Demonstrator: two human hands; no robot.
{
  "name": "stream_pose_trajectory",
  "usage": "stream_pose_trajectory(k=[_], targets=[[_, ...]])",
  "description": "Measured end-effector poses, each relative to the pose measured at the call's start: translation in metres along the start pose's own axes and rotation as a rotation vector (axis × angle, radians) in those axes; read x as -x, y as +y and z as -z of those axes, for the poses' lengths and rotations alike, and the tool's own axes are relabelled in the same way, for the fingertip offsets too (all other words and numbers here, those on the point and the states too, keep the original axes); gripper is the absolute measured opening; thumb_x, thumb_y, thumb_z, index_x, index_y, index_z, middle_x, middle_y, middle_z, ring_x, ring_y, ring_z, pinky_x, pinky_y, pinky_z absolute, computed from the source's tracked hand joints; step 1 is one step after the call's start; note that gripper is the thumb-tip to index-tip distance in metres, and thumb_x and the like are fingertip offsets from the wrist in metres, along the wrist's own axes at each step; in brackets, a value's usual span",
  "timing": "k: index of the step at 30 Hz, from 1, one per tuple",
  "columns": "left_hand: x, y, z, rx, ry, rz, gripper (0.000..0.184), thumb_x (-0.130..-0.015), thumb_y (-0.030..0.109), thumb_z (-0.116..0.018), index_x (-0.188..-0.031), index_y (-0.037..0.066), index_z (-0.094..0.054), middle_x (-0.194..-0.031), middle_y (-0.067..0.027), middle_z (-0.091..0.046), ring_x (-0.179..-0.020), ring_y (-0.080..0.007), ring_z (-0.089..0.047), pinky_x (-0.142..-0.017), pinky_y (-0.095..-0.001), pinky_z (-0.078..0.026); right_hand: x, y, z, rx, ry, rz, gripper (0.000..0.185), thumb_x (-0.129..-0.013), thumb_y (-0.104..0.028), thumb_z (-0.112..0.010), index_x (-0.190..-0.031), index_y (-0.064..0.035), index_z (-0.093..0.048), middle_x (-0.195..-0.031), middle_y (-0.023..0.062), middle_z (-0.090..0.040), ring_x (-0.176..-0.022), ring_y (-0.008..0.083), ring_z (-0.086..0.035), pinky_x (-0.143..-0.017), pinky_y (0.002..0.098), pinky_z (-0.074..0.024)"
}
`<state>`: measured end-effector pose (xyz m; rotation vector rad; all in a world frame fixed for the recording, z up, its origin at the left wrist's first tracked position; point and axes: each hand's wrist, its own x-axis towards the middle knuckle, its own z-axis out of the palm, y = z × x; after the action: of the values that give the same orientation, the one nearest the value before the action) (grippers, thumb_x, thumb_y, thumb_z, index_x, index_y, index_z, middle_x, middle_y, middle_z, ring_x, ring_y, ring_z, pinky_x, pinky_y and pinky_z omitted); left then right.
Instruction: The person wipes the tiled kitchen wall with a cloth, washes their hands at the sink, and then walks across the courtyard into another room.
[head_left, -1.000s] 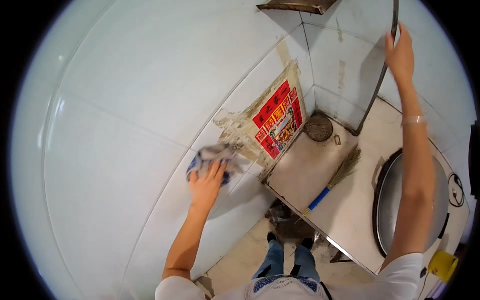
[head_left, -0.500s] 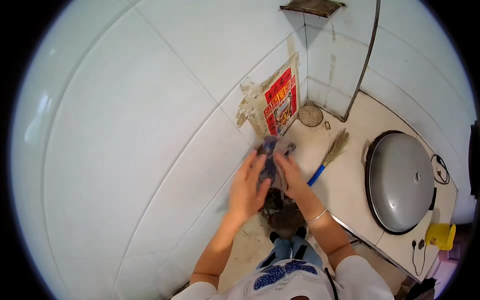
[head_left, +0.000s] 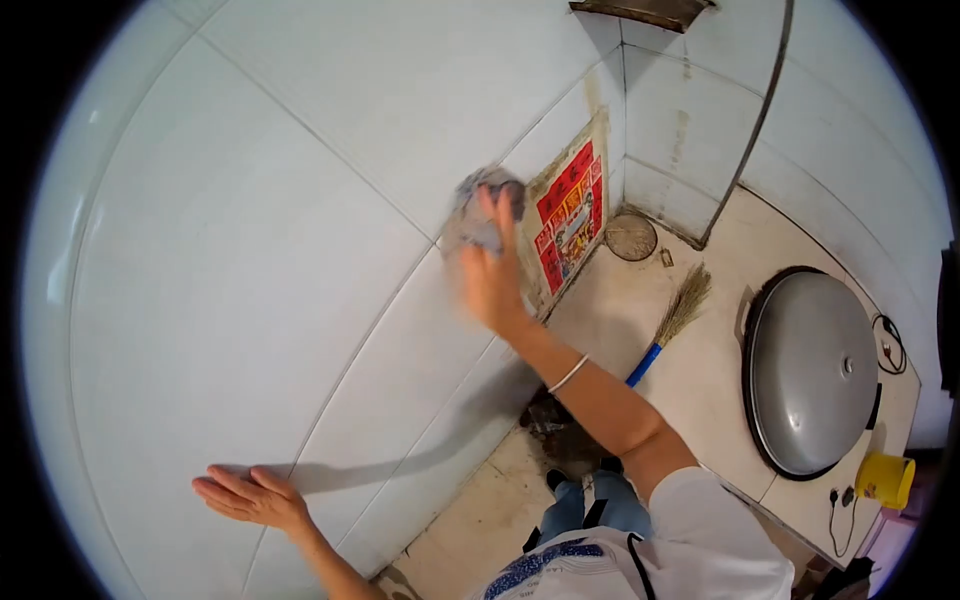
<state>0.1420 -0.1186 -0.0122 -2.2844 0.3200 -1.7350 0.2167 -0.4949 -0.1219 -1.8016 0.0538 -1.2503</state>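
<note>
White-tiled wall (head_left: 250,300) backs left hand (head_left: 255,497), fingers slightly parted, nothing held; farther up, right hand (head_left: 490,285), grip clamped on grey cloth (head_left: 475,215), against tile beside red poster (head_left: 572,215). Flat palm, even pressure likely serve best, easing off at poster's border.

Cloth (head_left: 467,213) passed to right hand (head_left: 492,285); left hand (head_left: 257,499) freed.
</note>
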Motion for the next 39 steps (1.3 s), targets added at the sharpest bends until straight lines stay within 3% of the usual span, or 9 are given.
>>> stream_pose_trajectory(k=[5, 6, 11, 22, 25, 31, 36, 38, 39], targets=[[-0.005, -0.009, -0.019, -0.134, 0.083, -0.192, 0.054, -0.098, 0.033, -0.026, -0.143, 0.002, -0.024, -0.150, -0.0172, -0.016, -0.139, -0.0303, -0.018, -0.112, -0.0443, -0.016, -0.077, 0.142, 0.011, 0.259, 0.170, -0.237, 0.015, -0.085, -0.005, -0.044, -0.086, 0.0075, -0.052, -0.121, 0.0339, -0.047, -0.123, 0.0402, -0.040, -0.102, 0.0489, -0.0337], [-0.003, -0.008, -0.023, -0.125, 0.088, -0.202, 0.054, -0.098, 0.032, -0.026, -0.142, 0.001, -0.024, -0.150, -0.0176, -0.017, -0.139, -0.0303, -0.019, -0.112, -0.0444, -0.016, -0.103, 0.114, 0.044, 0.534, 0.042, -0.110, 0.017, -0.088, -0.009, -0.040, -0.083, 0.0043, -0.049, -0.077, 0.0248, -0.054, -0.071, 0.0363, -0.054, -0.060, 0.0469, -0.0403], [0.002, -0.013, -0.016, -0.158, 0.061, -0.203, 0.056, -0.098, 0.033, -0.025, -0.141, -0.003, -0.025, -0.148, -0.0221, -0.018, -0.137, -0.0360, -0.021, -0.110, -0.0492, -0.019, -0.206, 0.188, 0.113, -0.332, 0.279, -0.698, 0.043, -0.097, -0.034, -0.034, -0.101, 0.0038, -0.055, -0.094, 0.0130, -0.058, -0.085, 0.0238, -0.057, -0.072, 0.0379, -0.0467], [0.003, -0.017, -0.018, 0.040, 0.080, -0.136, 0.054, -0.096, 0.034, -0.036, -0.139, 0.002, -0.033, -0.146, -0.0235, -0.024, -0.135, -0.0369, -0.025, -0.110, -0.0501, -0.014, -0.032, 0.038, 0.024, -0.216, -0.038, -0.222, 0.047, -0.082, 0.004, -0.046, -0.128, 0.0033, -0.042, -0.128, 0.0205, -0.043, -0.122, 0.0321, -0.040, -0.104, 0.0378, -0.0294], [0.011, -0.017, -0.002, 0.166, -0.115, -0.048, 0.054, -0.092, 0.026, -0.045, -0.139, 0.003, -0.033, -0.145, -0.0220, -0.027, -0.134, -0.0371, -0.026, -0.110, -0.0506, -0.012, 0.077, -0.075, 0.014, -0.040, -0.165, 0.055, 0.042, -0.084, 0.004, -0.045, -0.125, 0.0018, -0.046, -0.127, 0.0158, -0.048, -0.116, 0.0298, -0.048, -0.098, 0.0357, -0.0377], [0.077, 0.035, 0.093, 0.940, -0.569, 0.172, 0.056, -0.091, 0.022, -0.051, -0.140, 0.003, -0.030, -0.143, -0.0176, -0.033, -0.132, -0.0302, -0.031, -0.109, -0.0462, -0.018, 0.170, -0.155, 0.075, -1.760, -0.413, -1.122, 0.036, -0.096, -0.021, -0.041, -0.125, -0.0014, -0.047, -0.119, 0.0089, -0.057, -0.108, 0.0211, -0.057, -0.089, 0.0358, -0.0495], [0.164, 0.074, 0.155, 1.721, -1.125, 0.991, 0.053, -0.094, 0.024, -0.049, -0.139, 0.001, -0.031, -0.140, -0.0174, -0.037, -0.121, -0.0286, -0.046, -0.100, -0.0376, -0.036, 0.228, -0.169, 0.122, -1.734, -0.380, -1.170, 0.043, -0.096, -0.023, -0.041, -0.132, -0.0008, -0.040, -0.130, 0.0121, -0.049, -0.116, 0.0219, -0.051, -0.099, 0.0378, -0.0424], [0.243, 0.082, 0.222, 1.855, -1.336, 1.142, 0.051, -0.096, 0.029, -0.046, -0.137, 0.000, -0.034, -0.134, -0.0168, -0.044, -0.111, -0.0268, -0.054, -0.096, -0.0353, -0.041, 0.318, -0.198, 0.187, -0.569, -0.392, -0.217, 0.058, -0.091, -0.043, -0.044, -0.135, -0.0058, -0.040, -0.129, 0.0098, -0.052, -0.118, 0.0233, -0.049, -0.100, 0.0377, -0.0362], [0.257, 0.079, 0.237, 1.804, -1.471, 1.072, 0.050, -0.097, 0.029, -0.046, -0.136, -0.001, -0.036, -0.130, -0.0169, -0.047, -0.110, -0.0270, -0.055, -0.096, -0.0354, -0.041, 0.332, -0.213, 0.202, -0.629, -0.237, -0.927, 0.058, -0.090, -0.044, -0.045, -0.137, -0.0107, -0.039, -0.131, 0.0068, -0.050, -0.122, 0.0233, -0.045, -0.101, 0.0409, -0.0330]])
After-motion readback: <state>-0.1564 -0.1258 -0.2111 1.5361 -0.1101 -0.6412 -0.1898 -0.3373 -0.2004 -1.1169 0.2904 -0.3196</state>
